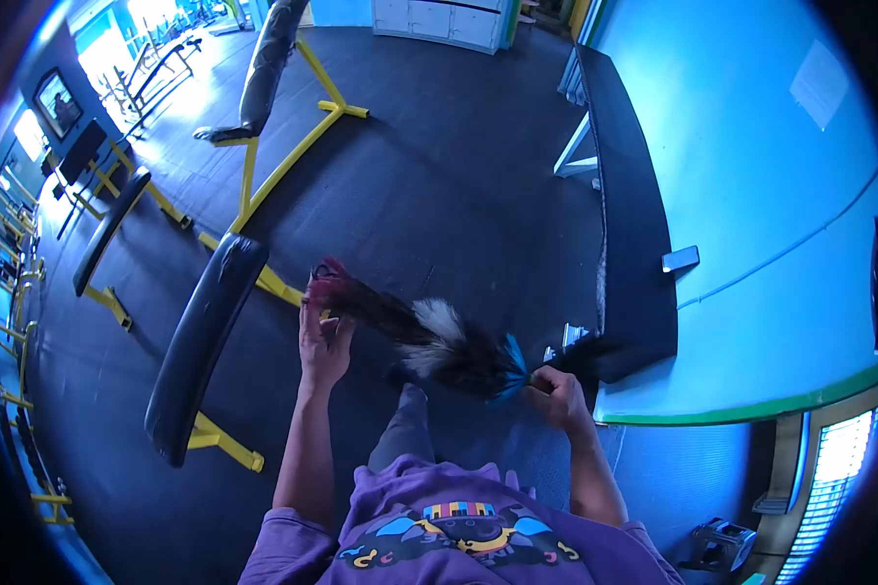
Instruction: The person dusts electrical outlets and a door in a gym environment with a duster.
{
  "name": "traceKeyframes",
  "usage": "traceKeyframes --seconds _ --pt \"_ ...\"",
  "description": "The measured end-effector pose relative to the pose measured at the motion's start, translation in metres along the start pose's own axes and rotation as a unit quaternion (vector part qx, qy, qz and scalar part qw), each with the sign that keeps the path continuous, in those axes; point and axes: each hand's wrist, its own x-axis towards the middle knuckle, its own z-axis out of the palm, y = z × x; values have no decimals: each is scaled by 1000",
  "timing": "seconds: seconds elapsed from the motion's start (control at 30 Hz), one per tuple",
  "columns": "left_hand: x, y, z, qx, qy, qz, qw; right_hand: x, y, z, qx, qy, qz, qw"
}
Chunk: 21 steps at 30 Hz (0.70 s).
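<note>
A long feather duster [468,356] stretches between my hands in front of my body. It is mostly dark and shaggy, with a pale grey-white patch, a bright blue band near its right end and a maroon tip on the left. My left hand [324,349] is closed on the maroon end, its fingers partly hidden by the tufts. Just beyond the blue band, my right hand [558,395] grips the thin handle part. A dark, blurred feathery shape [595,356] sticks out past that hand.
Left of me stands a padded bench [205,346] on a yellow frame [293,171]. On the right, a long black bench [634,224] runs along the blue wall [751,127], with a phone-like object [681,258] at its edge. More gym equipment [107,214] fills the far left.
</note>
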Motion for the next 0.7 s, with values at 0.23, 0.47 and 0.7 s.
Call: traceKeyframes --seconds 0.23,0.47,0.7 --pt "217 -71 40 -49 -52 -37 997 178 -19 44 -21 30 46 998" --pt "416 -110 74 -21 -182 -87 979 349 -64 9 -80 101 108 986" --pt "571 -196 112 101 -224 -112 963 564 -62 6 -133 107 104 980"
